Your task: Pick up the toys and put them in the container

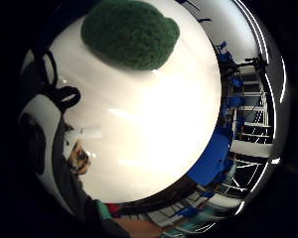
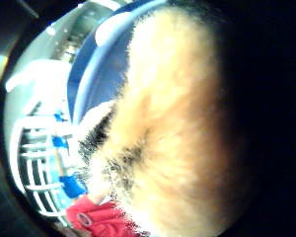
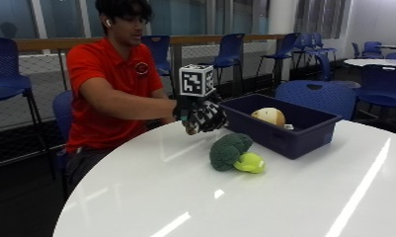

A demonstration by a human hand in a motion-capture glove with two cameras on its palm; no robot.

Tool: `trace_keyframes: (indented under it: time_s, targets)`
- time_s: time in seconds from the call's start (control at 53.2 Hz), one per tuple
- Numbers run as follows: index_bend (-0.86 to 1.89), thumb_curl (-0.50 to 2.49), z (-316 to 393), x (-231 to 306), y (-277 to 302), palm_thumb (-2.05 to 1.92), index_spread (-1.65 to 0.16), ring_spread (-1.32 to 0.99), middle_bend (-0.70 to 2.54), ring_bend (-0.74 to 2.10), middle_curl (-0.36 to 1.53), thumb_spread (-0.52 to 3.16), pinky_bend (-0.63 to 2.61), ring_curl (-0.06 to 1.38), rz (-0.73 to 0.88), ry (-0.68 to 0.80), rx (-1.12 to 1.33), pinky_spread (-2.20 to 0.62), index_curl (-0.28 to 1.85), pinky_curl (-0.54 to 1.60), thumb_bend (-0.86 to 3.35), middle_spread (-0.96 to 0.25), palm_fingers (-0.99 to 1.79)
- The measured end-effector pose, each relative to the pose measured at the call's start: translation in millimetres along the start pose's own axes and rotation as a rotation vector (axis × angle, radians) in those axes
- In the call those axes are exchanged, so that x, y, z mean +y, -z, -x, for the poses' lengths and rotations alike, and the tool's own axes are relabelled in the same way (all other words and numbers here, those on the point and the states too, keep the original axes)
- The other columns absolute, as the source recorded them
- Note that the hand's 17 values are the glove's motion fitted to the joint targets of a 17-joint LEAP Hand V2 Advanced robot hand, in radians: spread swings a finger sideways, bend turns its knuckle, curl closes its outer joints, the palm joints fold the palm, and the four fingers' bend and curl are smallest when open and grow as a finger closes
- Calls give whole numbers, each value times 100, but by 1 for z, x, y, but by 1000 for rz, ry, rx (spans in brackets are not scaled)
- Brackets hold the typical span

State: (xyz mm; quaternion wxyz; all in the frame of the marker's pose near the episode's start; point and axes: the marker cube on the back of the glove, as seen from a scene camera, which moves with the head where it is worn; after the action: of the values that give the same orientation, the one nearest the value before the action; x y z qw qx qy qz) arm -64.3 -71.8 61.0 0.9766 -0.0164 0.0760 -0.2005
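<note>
My gloved right hand (image 3: 201,117) hangs above the white table (image 3: 250,207), just off the near end of the dark blue container (image 3: 296,136). Its fingers curl round a furry tan and black toy (image 2: 172,138), which fills the thumb side palm view; a tuft of the toy (image 1: 79,159) shows beside the palm in the other. In the outside view the hand mostly hides it. A green broccoli toy (image 3: 229,149) with a yellow-green stem lies on the table in front of the container, below the hand; its green head (image 1: 131,32) also shows from the palm. A tan round toy (image 3: 268,116) sits inside the container.
Blue chairs (image 3: 312,96) stand behind the container and along a railing at the back. The person in a red shirt (image 3: 108,84) sits at the table's far left edge. Bare tabletop (image 1: 149,124) stretches towards the camera.
</note>
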Motion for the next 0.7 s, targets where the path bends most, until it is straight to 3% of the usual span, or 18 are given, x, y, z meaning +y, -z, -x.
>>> trace_keyframes:
  time_s: [0.451,0.564,0.695]
  targets:
    - [15,76,40,-82,115,61,-40,-45,40,97,53,76,93,50,-100,9,27,-49,11,38,-1,-49,108]
    - [15,78,53,-102,127,61,-40,-46,39,97,54,75,93,50,-80,131,-8,-49,11,39,-1,-50,108]
    - [15,80,71,-132,143,60,-40,-45,38,98,56,74,92,51,-94,21,-20,-49,11,39,-2,-50,108]
